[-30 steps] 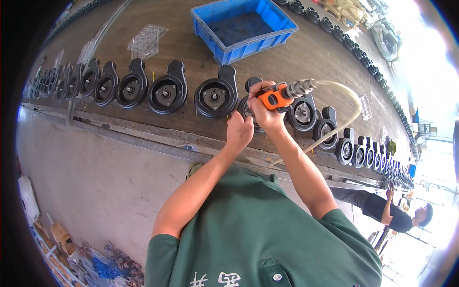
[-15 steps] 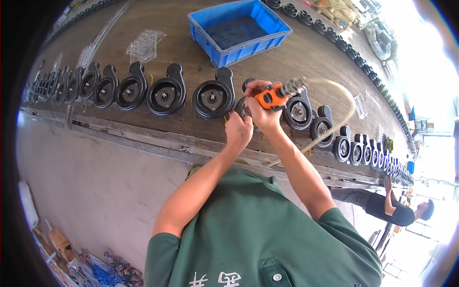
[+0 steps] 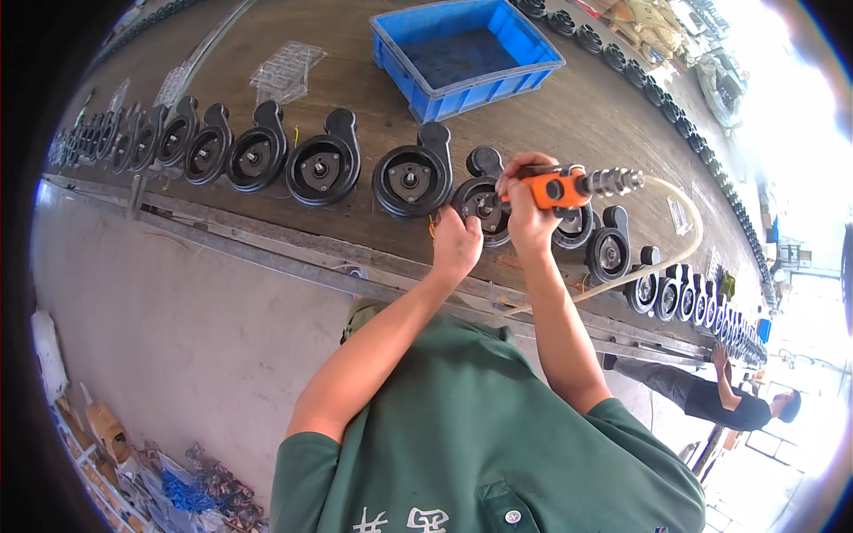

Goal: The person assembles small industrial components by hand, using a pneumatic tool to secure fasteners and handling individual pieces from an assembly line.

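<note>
My right hand (image 3: 530, 218) is wrapped round an orange air tool (image 3: 555, 188) with a metal coupling and a clear hose (image 3: 689, 200). The tool lies nearly sideways, its front end toward a round black housing (image 3: 481, 202) with a grey metal centre plate; my fingers hide the tip. At the lower left rim of that same housing, my left hand (image 3: 459, 242) is closed, thumb up against the edge. Just left of it stands another black housing (image 3: 412, 180) with a short centre shaft, and a bit of yellow wire (image 3: 433, 228) shows beside my left fingers.
Long rows of similar housings (image 3: 324, 167) run along the bench (image 3: 373, 244) both ways. Beyond them sit a blue crate (image 3: 426, 93) and clear plastic trays (image 3: 289, 71). Another person (image 3: 729, 391) stands at the bench on the far right.
The orange tool has swung from tilted to nearly level and shifted right with my right hand, uncovering the housing's centre plate. My left hand stays at the housing's rim. The view has shifted slightly.
</note>
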Action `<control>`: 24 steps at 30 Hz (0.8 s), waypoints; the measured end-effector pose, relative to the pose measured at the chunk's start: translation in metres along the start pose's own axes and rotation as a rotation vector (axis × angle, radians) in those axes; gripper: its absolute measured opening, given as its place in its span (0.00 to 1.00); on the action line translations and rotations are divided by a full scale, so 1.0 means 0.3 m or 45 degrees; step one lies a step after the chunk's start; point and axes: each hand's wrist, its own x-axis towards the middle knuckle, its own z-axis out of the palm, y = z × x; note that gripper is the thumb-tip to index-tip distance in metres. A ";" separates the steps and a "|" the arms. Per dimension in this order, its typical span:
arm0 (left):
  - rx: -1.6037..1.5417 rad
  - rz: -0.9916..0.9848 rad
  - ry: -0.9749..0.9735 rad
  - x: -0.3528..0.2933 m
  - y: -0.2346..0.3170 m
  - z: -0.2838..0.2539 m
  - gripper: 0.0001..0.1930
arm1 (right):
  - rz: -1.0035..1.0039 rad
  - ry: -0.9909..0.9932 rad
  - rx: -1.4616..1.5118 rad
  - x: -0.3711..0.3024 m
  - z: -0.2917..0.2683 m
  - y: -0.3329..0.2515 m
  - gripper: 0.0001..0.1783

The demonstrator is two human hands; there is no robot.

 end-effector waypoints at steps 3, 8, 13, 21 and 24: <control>-0.079 -0.015 -0.016 0.004 -0.009 -0.002 0.26 | 0.076 0.126 -0.079 0.051 -0.047 -0.009 0.13; -0.084 -0.020 -0.010 0.003 0.025 -0.005 0.26 | 0.009 0.219 -0.011 0.098 -0.090 0.027 0.13; -0.061 -0.018 -0.034 0.002 0.043 -0.017 0.27 | 0.013 0.219 0.019 0.108 -0.096 0.039 0.14; -0.080 -0.019 -0.013 -0.007 0.031 -0.016 0.27 | 0.022 0.009 -0.075 0.087 -0.096 0.064 0.08; -0.044 -0.059 -0.037 -0.025 0.057 -0.025 0.26 | 0.047 -0.016 -0.176 0.085 -0.082 0.070 0.08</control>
